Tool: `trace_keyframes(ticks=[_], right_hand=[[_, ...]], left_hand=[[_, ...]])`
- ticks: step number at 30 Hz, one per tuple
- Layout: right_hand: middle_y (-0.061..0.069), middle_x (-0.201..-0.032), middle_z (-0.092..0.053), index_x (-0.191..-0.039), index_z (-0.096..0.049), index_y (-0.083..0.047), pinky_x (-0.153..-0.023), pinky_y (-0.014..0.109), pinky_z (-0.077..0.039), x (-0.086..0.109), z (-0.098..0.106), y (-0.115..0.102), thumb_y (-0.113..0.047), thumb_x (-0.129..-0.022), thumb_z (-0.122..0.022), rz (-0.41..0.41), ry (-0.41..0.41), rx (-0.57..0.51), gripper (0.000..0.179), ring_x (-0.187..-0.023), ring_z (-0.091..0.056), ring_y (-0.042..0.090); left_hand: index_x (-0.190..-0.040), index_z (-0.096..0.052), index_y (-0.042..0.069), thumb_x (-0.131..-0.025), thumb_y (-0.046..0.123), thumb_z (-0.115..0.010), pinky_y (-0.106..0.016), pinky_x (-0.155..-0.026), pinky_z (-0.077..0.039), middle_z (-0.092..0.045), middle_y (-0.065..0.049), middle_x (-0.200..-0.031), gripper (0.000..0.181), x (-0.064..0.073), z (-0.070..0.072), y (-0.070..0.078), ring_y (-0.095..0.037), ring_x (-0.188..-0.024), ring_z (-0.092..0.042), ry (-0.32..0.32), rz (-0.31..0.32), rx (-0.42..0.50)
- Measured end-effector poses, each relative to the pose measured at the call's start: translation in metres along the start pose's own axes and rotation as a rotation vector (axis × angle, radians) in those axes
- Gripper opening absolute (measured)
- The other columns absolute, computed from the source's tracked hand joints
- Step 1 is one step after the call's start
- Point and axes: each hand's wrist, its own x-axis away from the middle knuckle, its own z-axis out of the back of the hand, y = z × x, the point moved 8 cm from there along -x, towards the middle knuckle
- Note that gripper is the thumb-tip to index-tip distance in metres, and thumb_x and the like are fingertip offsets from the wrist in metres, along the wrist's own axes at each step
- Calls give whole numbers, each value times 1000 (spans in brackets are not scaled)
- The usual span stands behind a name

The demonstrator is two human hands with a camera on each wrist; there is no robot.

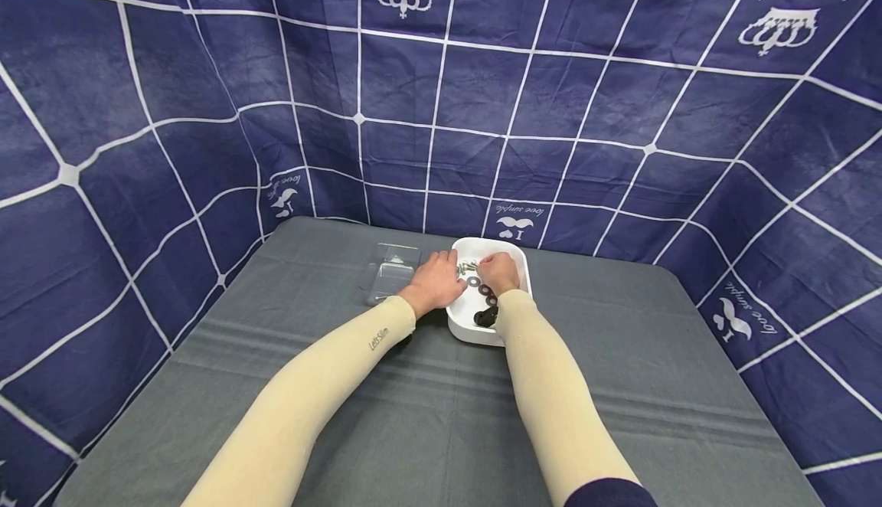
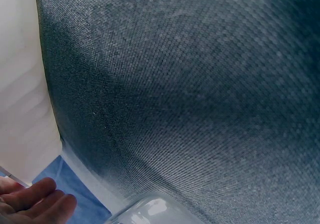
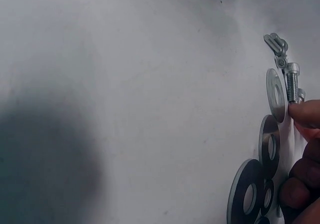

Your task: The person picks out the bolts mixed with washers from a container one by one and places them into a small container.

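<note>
A white tray [image 1: 475,332] holds several flat washers [image 3: 270,146], a cluster of small metal screws [image 1: 468,266] and a black part [image 1: 485,317]. My left hand [image 1: 434,281] grips the tray's left rim, thumb over the edge; its curled fingers [image 2: 45,199] show beside the tray wall in the left wrist view. Inside the tray, my right hand [image 1: 501,271] has its fingers curled down among the hardware. In the right wrist view, a fingertip and thumb pinch the lower end of a cylindrical-head screw [image 3: 293,82], beside the washers. The palm is hidden.
A clear plastic box [image 1: 393,273] stands left of the tray, close to my left hand. Grey cloth [image 1: 358,415] covers the table. Behind and at both sides hangs a blue curtain [image 1: 537,93] with white lines.
</note>
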Motion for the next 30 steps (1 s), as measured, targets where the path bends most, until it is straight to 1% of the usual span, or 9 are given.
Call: trace_keyframes(ticks=[3,7,14,18,22,26,30], right_hand=[[7,-98,-73,-97,-78,-13,-65,29,-44,-1,-1,-2,-20,-84,-67,0,0,-14,19,-75,-62,20],[7,-97,-74,-97,-79,-12,-66,30,-46,1,-1,-6,-20,-84,-68,28,2,-20,19,-75,-63,20],[8,-98,-75,-95,-80,-11,-65,31,-46,0,-2,-1,-21,-84,-69,38,9,14,18,-76,-64,22],[9,-92,-74,-92,-79,-11,-63,31,-45,-2,-3,-1,-20,-83,-66,51,3,28,18,-71,-63,21],[8,-82,-71,-85,-77,-10,-61,32,-45,-3,-4,-1,-20,-84,-63,50,-11,54,17,-66,-62,20],[10,-81,-68,-78,-71,-9,-65,35,-47,-5,-5,-2,-19,-87,-57,44,-16,84,19,-70,-61,23],[13,-90,-68,-80,-68,-7,-73,39,-49,-7,-6,-1,-18,-89,-54,19,-19,97,20,-79,-62,27]], left_hand=[[-150,-35,-5,-97,37,-58,-45,-107,-47,-54,-21,-135,72,1,1,-2,-35,-128,-52,3,9,-1],[-149,-36,-4,-96,37,-57,-45,-106,-47,-55,-20,-135,70,2,1,-4,-34,-127,-52,3,23,-6],[-149,-35,-4,-97,38,-56,-46,-104,-49,-55,-20,-132,70,1,-2,0,-34,-125,-52,-19,4,-20],[-147,-37,-3,-97,39,-57,-44,-104,-49,-56,-19,-131,68,0,-3,0,-33,-124,-52,-20,12,-40],[-146,-37,-4,-98,39,-57,-44,-104,-49,-55,-19,-131,67,0,-3,-1,-33,-124,-52,-25,12,-38],[-146,-37,-4,-98,39,-57,-44,-104,-49,-55,-19,-130,68,-1,-3,-1,-33,-123,-52,-15,5,-46],[-145,-39,-3,-97,41,-57,-45,-101,-50,-56,-19,-128,67,-2,-3,-2,-33,-121,-53,-5,4,-50]])
